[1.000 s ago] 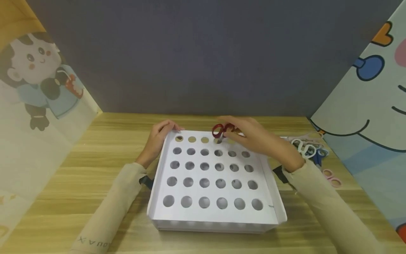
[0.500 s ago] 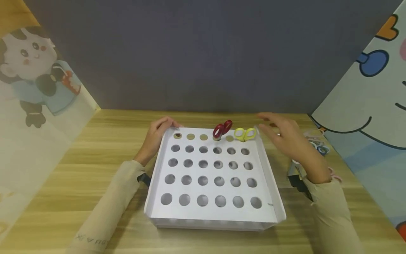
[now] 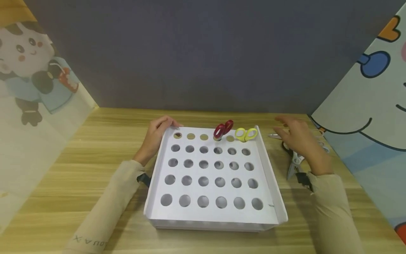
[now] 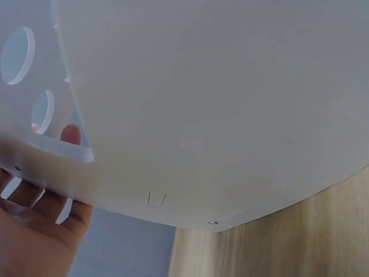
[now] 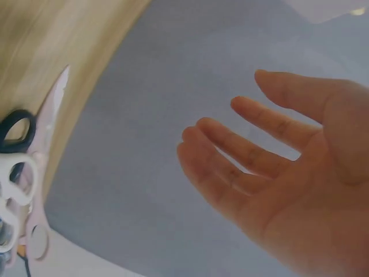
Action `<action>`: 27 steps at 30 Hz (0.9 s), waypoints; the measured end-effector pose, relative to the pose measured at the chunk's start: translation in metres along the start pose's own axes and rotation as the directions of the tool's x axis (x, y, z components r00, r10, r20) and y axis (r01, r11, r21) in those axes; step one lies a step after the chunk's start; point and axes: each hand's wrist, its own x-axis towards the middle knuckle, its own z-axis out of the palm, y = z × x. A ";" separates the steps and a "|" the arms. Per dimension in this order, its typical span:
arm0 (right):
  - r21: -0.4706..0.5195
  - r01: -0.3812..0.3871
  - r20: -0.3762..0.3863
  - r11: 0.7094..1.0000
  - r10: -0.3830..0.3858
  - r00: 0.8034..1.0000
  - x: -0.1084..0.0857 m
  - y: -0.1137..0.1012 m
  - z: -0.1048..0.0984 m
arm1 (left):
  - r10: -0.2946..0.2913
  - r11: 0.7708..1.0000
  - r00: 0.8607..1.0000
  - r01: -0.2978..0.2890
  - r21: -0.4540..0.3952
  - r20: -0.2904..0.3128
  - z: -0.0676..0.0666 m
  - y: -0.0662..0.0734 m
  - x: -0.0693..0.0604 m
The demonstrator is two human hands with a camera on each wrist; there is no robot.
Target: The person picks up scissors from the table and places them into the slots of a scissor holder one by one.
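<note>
A white box (image 3: 209, 213) with rows of round holes in its top stands on the wooden table. My left hand (image 3: 153, 139) grips its far left corner; in the left wrist view the fingers of that hand (image 4: 37, 242) curl over the edge of the box wall (image 4: 202, 115). Red-handled scissors (image 3: 223, 132) and yellow-handled scissors (image 3: 244, 138) stand handles-up in back-row holes. Right of the box, my right hand (image 3: 299, 141) hovers over loose scissors, its fingers spread and loosely bent. Nothing is in the right palm (image 5: 300, 208).
Scissors with metal blades (image 3: 295, 160) lie right of the box, partly under the right hand. Pink scissors (image 5: 45, 138) and white-handled scissors (image 5: 23, 196) overlap beside a black handle (image 5: 30, 138). A grey panel (image 3: 203, 56) closes off the back; printed walls flank both sides.
My right hand let go of the red-handled scissors, which stay in their hole, and moved right over the loose scissors. My left hand stayed at the box corner.
</note>
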 end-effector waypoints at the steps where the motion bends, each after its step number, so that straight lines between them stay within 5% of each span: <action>1: -0.004 -0.005 -0.001 1.000 0.005 1.000 0.000 0.003 0.000 | 0.001 1.000 1.000 -0.001 -0.005 -0.001 0.001 0.000 0.000; 18: -0.027 -0.059 0.036 0.998 0.060 0.998 -0.001 0.042 0.010 | -0.011 1.000 1.000 0.011 0.008 -0.011 0.001 0.002 0.000; 27: -0.002 -0.151 0.113 0.988 0.151 0.982 -0.004 0.066 0.013 | -0.019 1.000 1.000 0.019 0.001 -0.009 0.002 0.003 -0.001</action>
